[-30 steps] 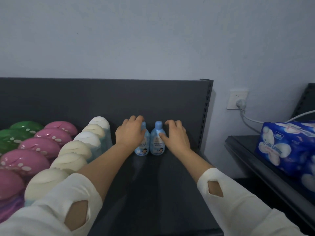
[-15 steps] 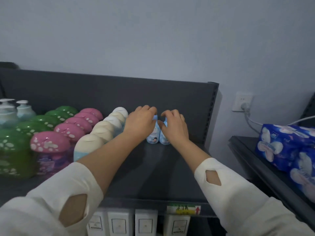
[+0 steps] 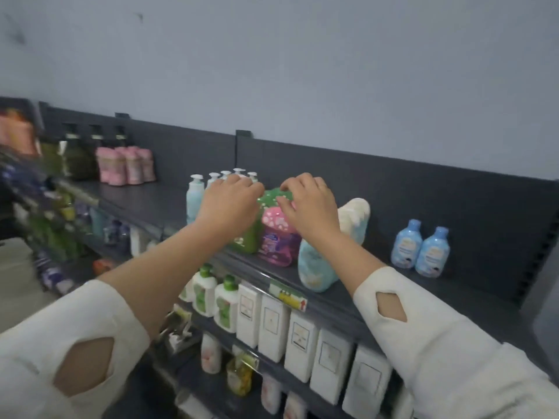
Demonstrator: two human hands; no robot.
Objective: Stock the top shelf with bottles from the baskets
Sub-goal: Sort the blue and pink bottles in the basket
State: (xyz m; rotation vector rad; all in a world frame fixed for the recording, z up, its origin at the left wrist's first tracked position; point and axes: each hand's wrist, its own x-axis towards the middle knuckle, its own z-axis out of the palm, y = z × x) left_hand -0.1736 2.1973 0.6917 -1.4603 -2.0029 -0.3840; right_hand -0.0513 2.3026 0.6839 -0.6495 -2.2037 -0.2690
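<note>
While two small pale-blue plastic bottles [image 3: 406, 245] stand side by side near the right end of the dark metal top shelf [image 3: 373, 281], left hand [image 3: 230, 201] and right hand [image 3: 310, 205] curl above a green mushroom-capped bottle [image 3: 272, 198] and a pink mushroom-capped bottle [image 3: 276, 235], grip impossible to tell

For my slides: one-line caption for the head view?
Left hand and right hand over mushroom-capped bottles on the top shelf; two blue bottles at right.

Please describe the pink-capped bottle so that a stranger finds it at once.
On the dark top shelf, look under the right hand. The pink-capped bottle stands between a green bottle and a pale blue one; only its cap is pink with white spots.
</note>
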